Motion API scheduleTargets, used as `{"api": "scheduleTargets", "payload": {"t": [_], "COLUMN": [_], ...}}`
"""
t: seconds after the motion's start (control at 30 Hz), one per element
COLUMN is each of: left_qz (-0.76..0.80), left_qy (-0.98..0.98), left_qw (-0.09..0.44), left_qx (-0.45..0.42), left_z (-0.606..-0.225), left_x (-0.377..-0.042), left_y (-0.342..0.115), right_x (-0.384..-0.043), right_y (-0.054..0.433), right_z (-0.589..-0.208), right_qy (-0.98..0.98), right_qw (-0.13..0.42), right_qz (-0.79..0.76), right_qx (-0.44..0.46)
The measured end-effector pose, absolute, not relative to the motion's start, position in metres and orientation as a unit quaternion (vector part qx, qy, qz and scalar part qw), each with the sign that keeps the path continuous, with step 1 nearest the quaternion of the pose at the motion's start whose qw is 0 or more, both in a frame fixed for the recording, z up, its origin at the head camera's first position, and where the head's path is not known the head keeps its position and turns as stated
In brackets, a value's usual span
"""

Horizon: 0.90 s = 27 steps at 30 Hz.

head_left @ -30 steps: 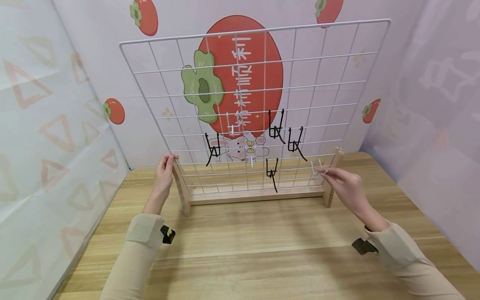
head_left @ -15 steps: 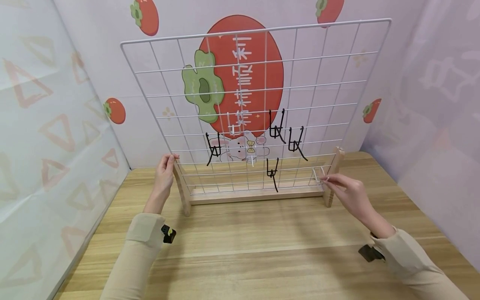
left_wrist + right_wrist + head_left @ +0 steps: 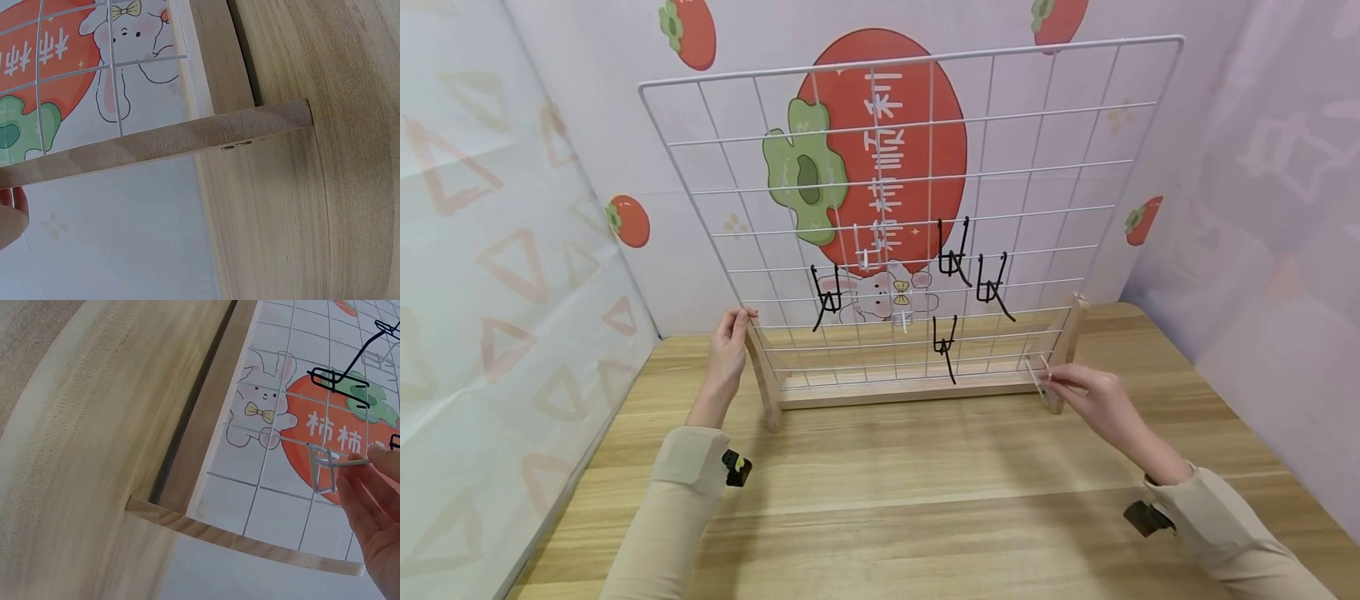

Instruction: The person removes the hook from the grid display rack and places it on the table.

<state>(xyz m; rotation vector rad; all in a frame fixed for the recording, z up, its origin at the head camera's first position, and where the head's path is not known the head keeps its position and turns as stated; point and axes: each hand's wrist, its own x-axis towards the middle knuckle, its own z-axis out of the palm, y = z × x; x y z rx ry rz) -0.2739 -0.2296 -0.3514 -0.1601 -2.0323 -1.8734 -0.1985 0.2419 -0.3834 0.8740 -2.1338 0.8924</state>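
A white wire grid panel (image 3: 910,62) stands in a wooden stand (image 3: 910,392). At the stand's left upright (image 3: 765,379), my left hand (image 3: 728,342) holds the upper end, thumb and fingertips at the wood; the left wrist view catches only part of that hand (image 3: 11,219). Near the grid's lower right corner, my right hand (image 3: 1101,400) pinches a white wire hook (image 3: 322,469) by its prong, between thumb and fingers. The hook's frame lies at the grid wires; whether it is latched on them I cannot tell.
Several black hooks (image 3: 951,262) hang on the grid's lower half, with a white hook (image 3: 865,260) and another white hook (image 3: 902,319) among them. The stand's right upright (image 3: 1071,329) is close to my right hand. A printed backdrop (image 3: 550,50) rises behind the wooden table (image 3: 880,483).
My right hand has moved down and slightly right with the white hook, which now tilts lower beside the right upright. The left hand has stayed in place.
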Motion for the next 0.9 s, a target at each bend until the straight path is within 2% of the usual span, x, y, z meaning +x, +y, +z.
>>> {"api": "scheduleTargets", "payload": {"t": [0.23,0.9], "left_qz": [-0.660,-0.659], "left_qy": [-0.724,-0.724], "left_qw": [0.195,0.195], "left_qx": [-0.058,-0.058], "left_z": [-0.358,-0.358], "left_x": [-0.280,-0.278], "left_y": [-0.231,-0.232], "right_x": [-0.202,-0.210], "right_y": [0.246,0.254], "right_z": [-0.395,-0.417], "right_qy": [-0.841,-0.872], "right_qw": [0.309,0.196], "right_qz": [0.307,0.301], "right_qx": [0.320,0.333]}}
